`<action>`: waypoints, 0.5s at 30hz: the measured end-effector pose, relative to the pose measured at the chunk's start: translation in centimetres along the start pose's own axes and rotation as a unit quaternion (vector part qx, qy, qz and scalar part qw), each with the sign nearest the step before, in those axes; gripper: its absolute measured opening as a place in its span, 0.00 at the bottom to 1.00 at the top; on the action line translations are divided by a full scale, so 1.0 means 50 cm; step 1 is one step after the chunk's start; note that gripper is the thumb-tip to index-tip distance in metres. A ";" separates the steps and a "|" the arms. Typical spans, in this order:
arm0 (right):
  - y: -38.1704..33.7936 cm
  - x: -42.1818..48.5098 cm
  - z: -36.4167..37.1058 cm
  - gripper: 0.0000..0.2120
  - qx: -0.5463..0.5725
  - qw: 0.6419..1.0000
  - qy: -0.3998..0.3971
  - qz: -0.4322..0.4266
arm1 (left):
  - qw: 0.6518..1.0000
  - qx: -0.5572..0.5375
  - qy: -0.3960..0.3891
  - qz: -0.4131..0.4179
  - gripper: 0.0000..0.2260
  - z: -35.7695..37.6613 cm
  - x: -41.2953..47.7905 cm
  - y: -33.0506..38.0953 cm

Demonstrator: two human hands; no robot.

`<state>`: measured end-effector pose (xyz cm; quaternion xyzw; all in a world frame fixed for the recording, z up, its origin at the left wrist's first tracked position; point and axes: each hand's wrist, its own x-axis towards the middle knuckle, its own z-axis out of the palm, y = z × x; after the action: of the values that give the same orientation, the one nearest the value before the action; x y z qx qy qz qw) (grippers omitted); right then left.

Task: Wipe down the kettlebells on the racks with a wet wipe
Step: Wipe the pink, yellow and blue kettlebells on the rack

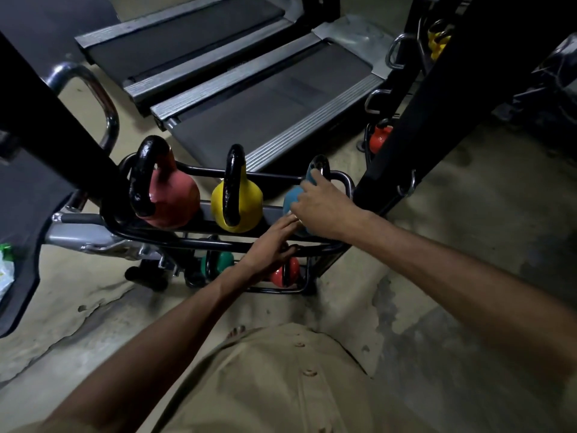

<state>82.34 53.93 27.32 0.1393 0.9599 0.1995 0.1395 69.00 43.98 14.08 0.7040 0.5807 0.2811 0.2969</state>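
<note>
Curling over the blue kettlebell [293, 195], right hand [324, 210]; left hand [271, 249] straight-fingered, touching it.

- I can read no word, number or brand anywhere in my view.
- The pink kettlebell [176, 200], the yellow kettlebell [251, 201] and the blue kettlebell [292, 198] in front of me turn plain painted sides and black handles to me, and I can make out no weight mark on them.
- The green and white packet [4, 270] at the left edge carries some print, but it is too blurred and too cut off for me to read.
</note>
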 end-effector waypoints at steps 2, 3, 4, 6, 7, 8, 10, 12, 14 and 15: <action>-0.006 0.007 -0.002 0.09 0.005 0.997 -0.082 -0.009 | 1.000 0.006 -0.004 0.003 0.32 -0.001 0.001 0.002; -0.007 0.007 -0.003 0.10 0.009 0.996 -0.092 -0.012 | 1.000 0.005 -0.005 0.004 0.32 -0.002 0.001 0.003; -0.009 0.005 -0.002 0.10 0.012 0.996 -0.085 -0.018 | 1.000 0.003 -0.004 0.003 0.33 -0.002 0.000 0.004; -0.011 -0.009 0.004 0.10 0.012 0.998 -0.050 -0.040 | 1.000 0.000 0.002 0.003 0.32 0.001 -0.001 0.004; -0.012 -0.019 0.011 0.10 0.006 0.998 -0.026 -0.056 | 1.000 -0.002 0.004 0.002 0.31 0.001 0.000 0.004; -0.013 -0.031 0.018 0.11 0.000 0.997 0.001 -0.074 | 1.000 -0.004 0.006 0.001 0.30 0.003 0.001 0.002; -0.017 -0.057 0.030 0.11 -0.014 0.993 0.055 -0.100 | 1.000 -0.010 0.007 0.003 0.28 0.006 0.001 -0.002; -0.030 -0.080 0.042 0.11 -0.040 0.989 0.089 -0.113 | 1.000 -0.011 0.008 0.008 0.30 0.006 0.001 -0.005; -0.053 -0.103 0.056 0.09 -0.052 0.986 0.107 -0.114 | 1.000 -0.014 0.007 0.009 0.34 0.003 -0.002 -0.002; -0.063 -0.116 0.064 0.09 -0.047 0.987 0.109 -0.108 | 1.000 -0.015 0.006 0.010 0.36 0.001 -0.004 -0.001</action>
<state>88.03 50.38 24.40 0.0060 0.9683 0.2421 0.0610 68.98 43.77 13.98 0.7037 0.5710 0.2969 0.3009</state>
